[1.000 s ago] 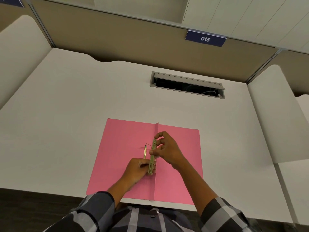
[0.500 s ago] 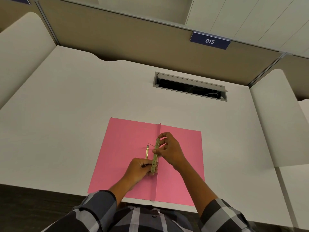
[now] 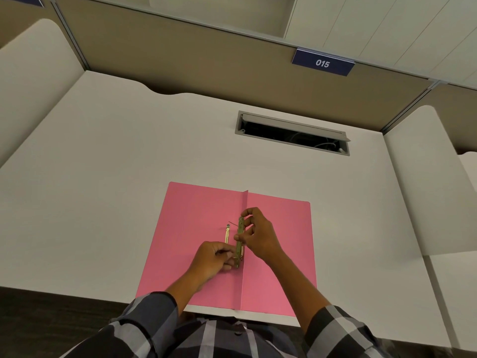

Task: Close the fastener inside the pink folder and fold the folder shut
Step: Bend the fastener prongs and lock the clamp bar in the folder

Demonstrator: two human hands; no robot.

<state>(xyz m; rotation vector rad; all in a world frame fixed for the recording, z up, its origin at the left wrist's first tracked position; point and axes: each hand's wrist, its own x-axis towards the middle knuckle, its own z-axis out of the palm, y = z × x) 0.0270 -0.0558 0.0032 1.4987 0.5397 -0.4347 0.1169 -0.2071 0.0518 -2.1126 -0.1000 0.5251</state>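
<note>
text: "015" | colour: white digits | carrier: dark blue sign [image 3: 323, 62] | place: fixed on the top rail of the tan partition [image 3: 206, 58] behind the desk [image 3: 103, 164]

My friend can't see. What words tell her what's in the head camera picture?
Two hands, left hand and right hand, hold a thin metal fastener bar over the crease of an open pink folder. The folder lies flat on a white desk, with a second metal strip beside the bar.
</note>
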